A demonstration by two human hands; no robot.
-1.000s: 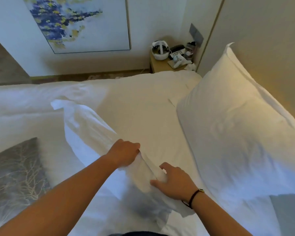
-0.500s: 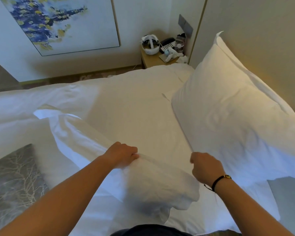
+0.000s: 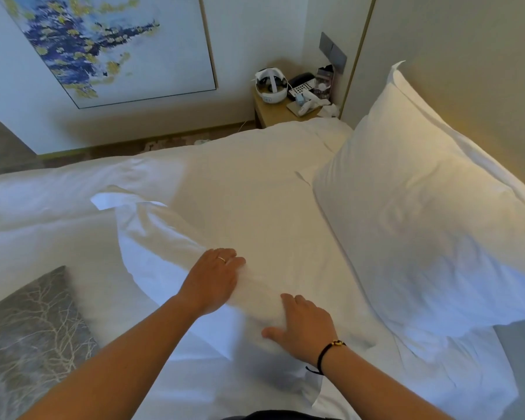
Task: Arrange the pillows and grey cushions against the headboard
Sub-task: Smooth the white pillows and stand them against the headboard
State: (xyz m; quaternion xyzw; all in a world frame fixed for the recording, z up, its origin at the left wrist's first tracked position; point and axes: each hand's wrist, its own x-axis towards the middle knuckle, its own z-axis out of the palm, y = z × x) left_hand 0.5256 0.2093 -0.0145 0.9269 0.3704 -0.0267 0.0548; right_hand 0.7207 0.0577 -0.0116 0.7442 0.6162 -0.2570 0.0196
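Observation:
A white pillow (image 3: 164, 247) lies on the bed in front of me, its far corner pointing away to the left. My left hand (image 3: 214, 278) lies flat on its upper edge, fingers spread. My right hand (image 3: 305, 324) presses on the pillow's near end, fingers fairly straight. A second, plump white pillow (image 3: 422, 213) leans upright against the beige headboard (image 3: 467, 56) on the right. A grey cushion (image 3: 28, 338) with a pale branch pattern lies at the lower left on the bed.
The bed carries a white duvet (image 3: 240, 177). A wooden nightstand (image 3: 273, 113) in the far corner holds a white headset, a phone and small items. A blue and yellow painting (image 3: 103, 47) hangs on the far wall.
Both hands have let go of the pillow's edge and now lie flat on it. The right hand came back from the right onto the pillow. The pillow has dropped lower onto the bed.

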